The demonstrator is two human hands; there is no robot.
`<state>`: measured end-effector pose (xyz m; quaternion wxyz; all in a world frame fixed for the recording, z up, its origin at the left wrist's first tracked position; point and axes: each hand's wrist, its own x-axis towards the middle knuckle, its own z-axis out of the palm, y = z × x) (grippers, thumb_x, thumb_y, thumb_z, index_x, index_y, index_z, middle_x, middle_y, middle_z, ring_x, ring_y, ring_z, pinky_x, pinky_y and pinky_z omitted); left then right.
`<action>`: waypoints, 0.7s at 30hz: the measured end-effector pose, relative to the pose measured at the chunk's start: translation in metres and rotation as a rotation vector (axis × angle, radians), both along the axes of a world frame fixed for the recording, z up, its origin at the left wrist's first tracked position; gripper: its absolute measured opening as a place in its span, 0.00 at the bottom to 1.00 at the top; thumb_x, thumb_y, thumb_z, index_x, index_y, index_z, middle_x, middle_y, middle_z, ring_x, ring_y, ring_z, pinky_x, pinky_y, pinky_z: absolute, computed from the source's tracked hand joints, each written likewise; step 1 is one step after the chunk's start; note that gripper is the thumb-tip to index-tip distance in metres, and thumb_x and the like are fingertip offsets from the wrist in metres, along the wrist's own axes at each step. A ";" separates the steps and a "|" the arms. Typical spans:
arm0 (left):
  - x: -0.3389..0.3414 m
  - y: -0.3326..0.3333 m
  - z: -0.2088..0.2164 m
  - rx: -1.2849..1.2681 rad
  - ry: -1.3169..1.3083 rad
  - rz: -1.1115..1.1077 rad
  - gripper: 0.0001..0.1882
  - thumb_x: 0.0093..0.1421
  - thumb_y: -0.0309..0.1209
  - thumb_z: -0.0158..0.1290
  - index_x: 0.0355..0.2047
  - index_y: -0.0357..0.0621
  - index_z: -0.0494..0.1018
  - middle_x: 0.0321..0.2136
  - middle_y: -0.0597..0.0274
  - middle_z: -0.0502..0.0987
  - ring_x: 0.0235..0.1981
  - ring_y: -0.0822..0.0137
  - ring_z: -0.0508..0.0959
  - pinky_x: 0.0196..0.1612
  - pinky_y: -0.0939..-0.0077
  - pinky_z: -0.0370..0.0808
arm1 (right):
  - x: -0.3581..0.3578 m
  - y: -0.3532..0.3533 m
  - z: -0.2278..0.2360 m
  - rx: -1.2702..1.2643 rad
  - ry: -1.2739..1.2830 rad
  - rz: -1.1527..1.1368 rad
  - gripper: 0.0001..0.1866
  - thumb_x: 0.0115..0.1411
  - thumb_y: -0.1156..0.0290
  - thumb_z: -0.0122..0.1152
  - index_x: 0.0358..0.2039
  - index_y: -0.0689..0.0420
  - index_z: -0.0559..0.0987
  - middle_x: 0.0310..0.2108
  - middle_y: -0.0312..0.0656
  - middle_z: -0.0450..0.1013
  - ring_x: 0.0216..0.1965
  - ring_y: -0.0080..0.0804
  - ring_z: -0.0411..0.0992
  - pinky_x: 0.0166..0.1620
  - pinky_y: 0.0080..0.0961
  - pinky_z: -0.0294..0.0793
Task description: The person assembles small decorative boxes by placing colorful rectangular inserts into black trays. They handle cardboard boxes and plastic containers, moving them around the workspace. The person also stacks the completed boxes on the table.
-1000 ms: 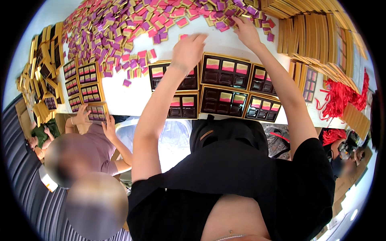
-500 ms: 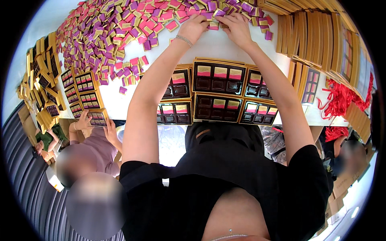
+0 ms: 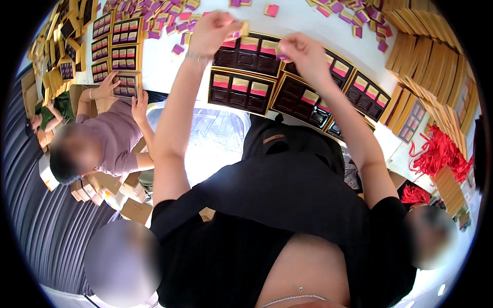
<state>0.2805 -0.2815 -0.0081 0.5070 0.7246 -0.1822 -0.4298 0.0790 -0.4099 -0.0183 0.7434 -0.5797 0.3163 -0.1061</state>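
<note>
My left hand point(image 3: 211, 35) is pinched on a small wrapped chocolate point(image 3: 244, 28), gold and purple, above the far edge of a dark tray point(image 3: 246, 60). Closed at the fingertips too, my right hand point(image 3: 307, 57) holds a purple wrapped chocolate point(image 3: 280, 52) over the trays right of it. These gold-rimmed trays have moulded compartments. In the near-left tray point(image 3: 239, 97) pink-and-gold chocolates fill the far row and the near row is bare. Another tray point(image 3: 295, 105) has a bare compartment at the left of its far row. My right hand and forearm hide parts of several trays.
Loose wrapped chocolates point(image 3: 358, 32) lie scattered across the far white table point(image 3: 287, 15). Stacked gold-edged boxes point(image 3: 421, 56) and red ribbons point(image 3: 436, 154) are at the right. At the left, a person point(image 3: 110, 123) handles a filled tray point(image 3: 126, 84) beside other trays.
Both hands have come back from the far pile to above the trays, each with a wrapped chocolate. The view has turned, and the trays appear higher and tilted.
</note>
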 end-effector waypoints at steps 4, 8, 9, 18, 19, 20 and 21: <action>-0.041 0.080 -0.013 0.033 -0.024 0.505 0.08 0.51 0.24 0.62 0.28 0.41 0.73 0.26 0.64 0.78 0.25 0.78 0.75 0.29 0.86 0.71 | 0.011 0.056 -0.005 -0.433 0.158 0.031 0.06 0.52 0.73 0.63 0.28 0.61 0.78 0.25 0.43 0.74 0.27 0.35 0.72 0.33 0.28 0.70; -0.071 0.084 -0.036 0.037 -0.228 0.593 0.13 0.50 0.26 0.63 0.34 0.38 0.73 0.26 0.60 0.79 0.22 0.74 0.78 0.23 0.83 0.72 | 0.022 0.068 -0.022 -0.621 0.082 -0.073 0.04 0.54 0.77 0.62 0.30 0.61 0.78 0.28 0.40 0.72 0.25 0.27 0.72 0.31 0.21 0.71; -0.074 0.081 -0.029 0.185 -0.469 0.501 0.14 0.48 0.29 0.65 0.34 0.41 0.75 0.25 0.59 0.78 0.24 0.71 0.77 0.26 0.78 0.73 | 0.018 0.065 -0.021 -0.698 0.083 -0.077 0.04 0.53 0.78 0.62 0.31 0.61 0.77 0.28 0.40 0.71 0.26 0.28 0.73 0.31 0.21 0.72; -0.067 0.082 -0.048 0.238 -0.756 0.360 0.11 0.45 0.36 0.64 0.27 0.46 0.78 0.33 0.57 0.72 0.37 0.57 0.71 0.43 0.63 0.69 | -0.005 0.071 0.001 -1.064 0.042 0.584 0.24 0.49 0.72 0.65 0.47 0.59 0.71 0.44 0.44 0.68 0.47 0.42 0.67 0.46 0.33 0.72; -0.067 0.081 -0.048 0.188 -0.803 0.391 0.11 0.44 0.36 0.65 0.27 0.46 0.78 0.32 0.58 0.73 0.35 0.59 0.72 0.41 0.65 0.70 | -0.002 0.075 0.000 -1.114 0.079 0.614 0.24 0.49 0.73 0.65 0.47 0.59 0.71 0.44 0.44 0.68 0.48 0.43 0.67 0.46 0.33 0.72; -0.067 0.080 -0.047 0.138 -0.849 0.421 0.11 0.44 0.36 0.65 0.27 0.47 0.79 0.31 0.60 0.74 0.33 0.61 0.72 0.39 0.67 0.71 | 0.001 0.077 -0.001 -1.164 0.117 0.645 0.24 0.49 0.74 0.64 0.48 0.59 0.71 0.44 0.44 0.68 0.48 0.43 0.67 0.45 0.32 0.73; -0.068 0.080 -0.046 0.098 -0.943 0.385 0.09 0.46 0.34 0.64 0.29 0.49 0.80 0.33 0.61 0.74 0.35 0.62 0.72 0.41 0.68 0.70 | 0.002 0.079 0.000 -1.203 0.116 0.635 0.23 0.49 0.75 0.63 0.47 0.59 0.71 0.43 0.44 0.68 0.47 0.43 0.68 0.44 0.32 0.73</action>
